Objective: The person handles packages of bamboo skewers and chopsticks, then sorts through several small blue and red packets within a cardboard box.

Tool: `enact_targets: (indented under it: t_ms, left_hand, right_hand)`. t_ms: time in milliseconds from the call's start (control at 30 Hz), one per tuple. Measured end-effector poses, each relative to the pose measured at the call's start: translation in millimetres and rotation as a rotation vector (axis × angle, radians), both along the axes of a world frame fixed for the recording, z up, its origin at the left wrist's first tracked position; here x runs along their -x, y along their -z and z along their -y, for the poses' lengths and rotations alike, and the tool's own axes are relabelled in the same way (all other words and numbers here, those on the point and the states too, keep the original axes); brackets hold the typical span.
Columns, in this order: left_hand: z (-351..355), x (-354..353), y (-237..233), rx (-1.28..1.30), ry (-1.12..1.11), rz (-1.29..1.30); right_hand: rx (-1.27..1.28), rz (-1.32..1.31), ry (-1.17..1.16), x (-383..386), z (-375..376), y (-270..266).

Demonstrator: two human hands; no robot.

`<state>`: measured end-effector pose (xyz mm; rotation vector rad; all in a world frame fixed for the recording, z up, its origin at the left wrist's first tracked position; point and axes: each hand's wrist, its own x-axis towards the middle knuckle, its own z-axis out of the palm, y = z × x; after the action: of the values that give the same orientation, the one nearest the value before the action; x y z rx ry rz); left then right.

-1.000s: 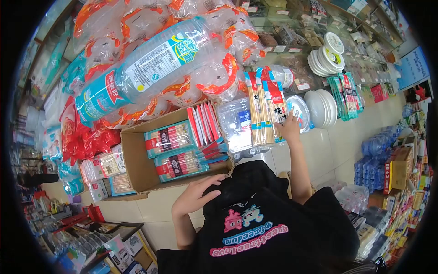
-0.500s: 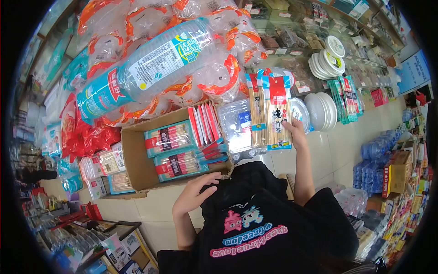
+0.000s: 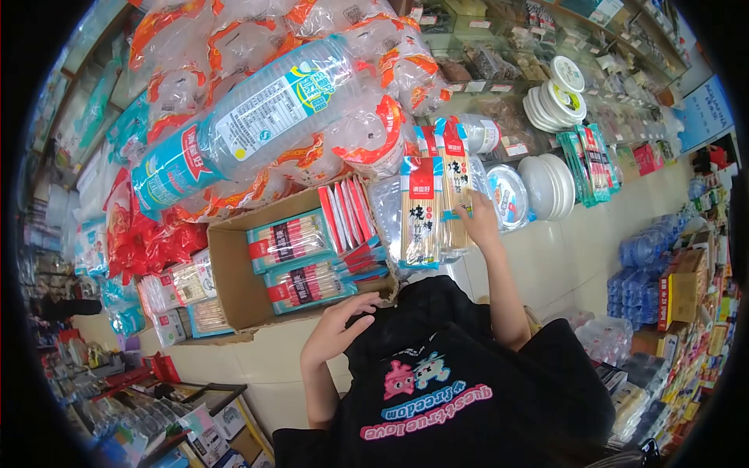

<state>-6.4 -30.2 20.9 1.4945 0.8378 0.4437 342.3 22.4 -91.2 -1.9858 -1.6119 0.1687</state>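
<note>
My right hand (image 3: 478, 221) has its fingers on the right edge of a pack of bamboo skewers (image 3: 454, 168), which has a red and blue header. Overlapping it on the left is another pack of bamboo skewers (image 3: 421, 226), apart from my fingers. Both lie over clear plastic containers (image 3: 382, 195). My left hand (image 3: 335, 327) hangs by the near right corner of a cardboard box (image 3: 228, 269), fingers loosely stretched and holding nothing. Inside the box are teal-edged packs of sticks (image 3: 289, 239) and several red and white packets (image 3: 349, 210).
Behind the box lies a long sleeve of clear plastic cups (image 3: 257, 117) on bagged round containers (image 3: 370, 129). White lidded bowls (image 3: 546, 187), a round-lidded tub (image 3: 509, 199) and teal packs (image 3: 591, 164) stand to the right. Wrapped blue bottles (image 3: 636, 288) are stacked on the floor at right.
The front skewer pack has shifted left and lies lower. My right hand has moved left, with its fingers now on the pack behind. My left hand has barely moved.
</note>
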Motion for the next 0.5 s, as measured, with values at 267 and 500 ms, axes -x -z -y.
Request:
enact_targets:
  t_ms: [267, 500]
  left_hand:
    - [5.8, 6.3, 13.5, 0.036, 0.052, -0.056]
    - [2.1, 1.7, 18.7, 0.043, 0.098, -0.057]
  right_hand:
    - [0.279, -0.399, 0.279, -26.8, 6.1, 38.6]
    - [0.442, -0.931, 0.250, -43.9, -14.7, 20.8]
